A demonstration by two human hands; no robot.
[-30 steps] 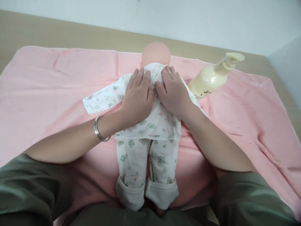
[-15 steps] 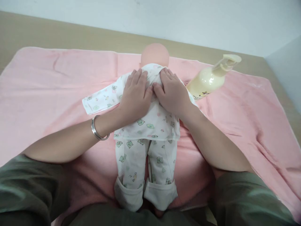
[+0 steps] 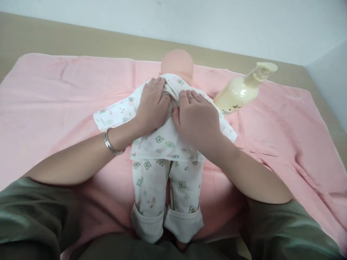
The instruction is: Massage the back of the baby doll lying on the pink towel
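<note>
A baby doll [image 3: 177,65] lies face down before me, its bald head pointing away. It wears a white patterned top [image 3: 165,142] and matching trousers [image 3: 151,184] with turned-up cuffs. Flat on the left of the doll's upper back rests my left hand [image 3: 153,104], fingers stretched out, with a silver bangle on the wrist. My right hand [image 3: 199,121] lies flat on the right side of the back, a little lower, its fingers stretched out too. Between the hands the top's cloth is wrinkled. Neither hand grasps anything.
A pale yellow pump bottle [image 3: 238,92] lies tilted to the doll's right. Under everything spreads a pink blanket [image 3: 67,97] with folds at the right. Beyond it are a wooden tabletop [image 3: 81,41] and a white wall [image 3: 189,21].
My right hand has slid down the doll's back towards me, uncovering more of the top near the neck and the right sleeve. The left hand has shifted slightly to the left.
</note>
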